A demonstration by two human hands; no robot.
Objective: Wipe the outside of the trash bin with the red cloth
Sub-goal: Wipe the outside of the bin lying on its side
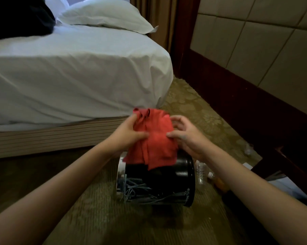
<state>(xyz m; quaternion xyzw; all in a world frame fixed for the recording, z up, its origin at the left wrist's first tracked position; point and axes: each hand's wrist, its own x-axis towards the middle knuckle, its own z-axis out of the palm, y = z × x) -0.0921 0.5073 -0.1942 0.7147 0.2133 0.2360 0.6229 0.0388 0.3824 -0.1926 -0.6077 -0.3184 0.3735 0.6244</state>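
A black round trash bin (181, 175) stands on the carpet just below my hands, with blue shredded strips inside it. Above its rim hangs the red cloth (154, 138), bunched and drooping over the bin's far edge. My left hand (129, 131) grips the cloth's left side, thumb over the fabric. My right hand (186, 135) pinches the cloth's right edge between thumb and fingers. The far part of the bin is hidden behind the cloth.
A bed (69, 71) with white sheets and a pillow (105, 15) fills the left. A clear plastic bottle (201, 171) lies right of the bin. A padded wall panel (255, 41) with dark wood trim runs along the right, and papers (281, 184) lie on the floor beside dark furniture.
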